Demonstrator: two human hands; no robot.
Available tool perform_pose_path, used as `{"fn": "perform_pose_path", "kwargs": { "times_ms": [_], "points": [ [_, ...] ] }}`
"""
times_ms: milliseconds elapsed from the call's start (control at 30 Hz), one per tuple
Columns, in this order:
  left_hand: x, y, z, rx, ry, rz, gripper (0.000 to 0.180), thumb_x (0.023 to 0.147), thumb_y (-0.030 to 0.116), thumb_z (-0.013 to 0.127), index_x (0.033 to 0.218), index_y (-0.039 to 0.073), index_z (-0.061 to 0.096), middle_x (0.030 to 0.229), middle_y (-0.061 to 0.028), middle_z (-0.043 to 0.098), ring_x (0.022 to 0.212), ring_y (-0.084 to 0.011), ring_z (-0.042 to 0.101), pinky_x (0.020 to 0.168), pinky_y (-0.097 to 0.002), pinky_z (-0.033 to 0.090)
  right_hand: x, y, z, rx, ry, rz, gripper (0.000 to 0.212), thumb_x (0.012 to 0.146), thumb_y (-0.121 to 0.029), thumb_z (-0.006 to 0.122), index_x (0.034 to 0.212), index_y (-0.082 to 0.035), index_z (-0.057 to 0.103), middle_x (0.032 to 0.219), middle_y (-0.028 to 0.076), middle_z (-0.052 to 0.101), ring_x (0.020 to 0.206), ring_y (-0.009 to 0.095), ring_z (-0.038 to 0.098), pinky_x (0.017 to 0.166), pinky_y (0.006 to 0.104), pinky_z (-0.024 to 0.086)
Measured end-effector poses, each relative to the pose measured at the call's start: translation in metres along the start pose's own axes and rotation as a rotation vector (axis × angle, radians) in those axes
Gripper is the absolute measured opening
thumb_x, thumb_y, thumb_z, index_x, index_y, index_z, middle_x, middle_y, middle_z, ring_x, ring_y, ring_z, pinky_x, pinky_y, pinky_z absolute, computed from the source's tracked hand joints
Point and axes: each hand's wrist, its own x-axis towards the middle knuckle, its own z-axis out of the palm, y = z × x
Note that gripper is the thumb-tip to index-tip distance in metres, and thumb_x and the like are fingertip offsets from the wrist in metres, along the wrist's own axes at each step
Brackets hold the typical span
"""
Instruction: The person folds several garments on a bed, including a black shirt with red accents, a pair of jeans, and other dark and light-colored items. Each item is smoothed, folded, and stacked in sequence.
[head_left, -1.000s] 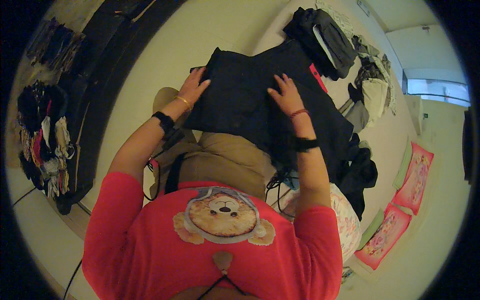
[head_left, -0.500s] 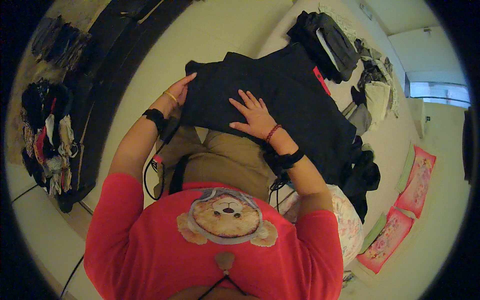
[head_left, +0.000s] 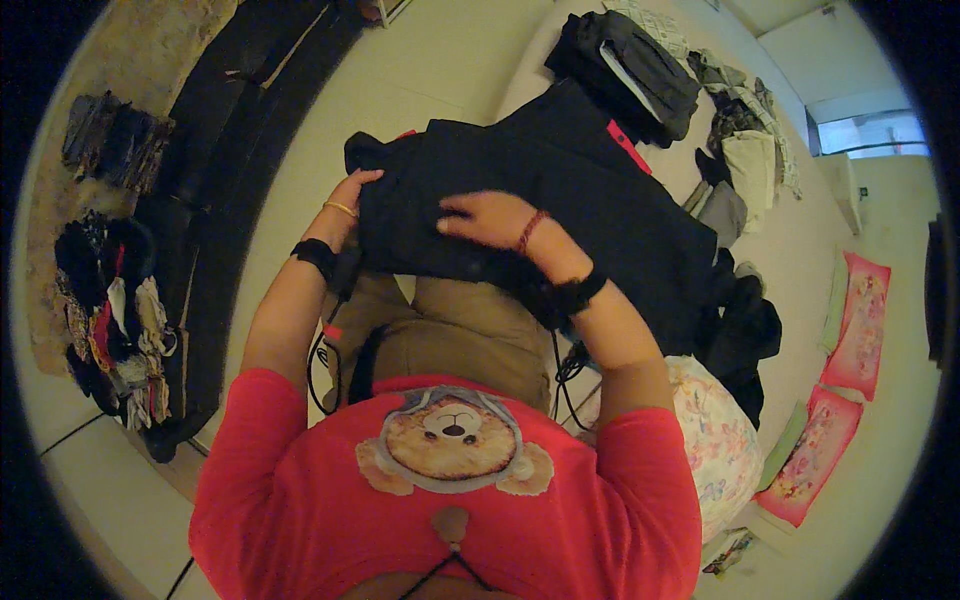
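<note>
Cloth, matte black, beneath right hand

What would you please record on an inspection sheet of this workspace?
Surface: pale flat surface, partly covered by clothes.
Job's things: black fabric garment, spread partly over that surface.
Clutter: folded dark clothes pile; rumpled pale clothes.
Grip: left hand at the garment's left edge, fingers partly hidden; right hand over the garment, blurred, contact unclear.
Cables: thin black cables at both sides of the brown-trousered lap.
Surroundings: pink floral rectangular cushions at the right.
</note>
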Motion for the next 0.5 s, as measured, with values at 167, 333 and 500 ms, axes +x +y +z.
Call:
{"fn": "perform_pose_path", "kwargs": {
  "times_ms": [167, 333, 500],
  "points": [
    [0.001, -0.001, 0.018, 0.454, 0.067, 0.579, 0.053, 0.082, 0.005, 0.053, 0.133, 0.003, 0.037, 0.126, -0.0171, 0.05, 0.112, -0.0273, 0.051, 0.095, -0.0349, 0.041, 0.058, 0.009, 0.003, -0.392, 0.453, -0.096, 0.061, 0.084, -0.049, 0.048, 0.131, -0.011, 0.041, 0.135, 0.015, 0.04, 0.126, 0.035, 0.034, 0.1, 0.0508, 0.03],
    [-0.032, -0.025, 0.068, 1.425, -0.056, 0.881, 0.055, 0.084, 0.013, 0.051, 0.136, 0.013, 0.033, 0.132, -0.019, 0.042, 0.118, -0.0334, 0.044, 0.096, -0.0367, 0.039, 0.088, 0.04, 0.027, -0.461, 0.008, 0.107, 0.053, 0.084, -0.046, 0.046, 0.128, -0.015, 0.047, 0.134, 0.014, 0.042, 0.118, 0.034, 0.043, 0.099, 0.0572, 0.026],
    [-0.056, -0.037, 0.097, 1.919, -0.015, 0.687, 0.07, 0.078, 0.009, 0.053, 0.14, 0.017, 0.021, 0.141, -0.0172, 0.03, 0.096, -0.0341, 0.058, 0.078, -0.0407, 0.05, 0.069, 0.079, -0.006, 0.116, -0.002, 0.104, 0.051, 0.086, -0.038, 0.048, 0.13, -0.013, 0.042, 0.131, 0.016, 0.045, 0.096, 0.036, 0.058, 0.081, 0.0448, 0.047]
  ]
}}
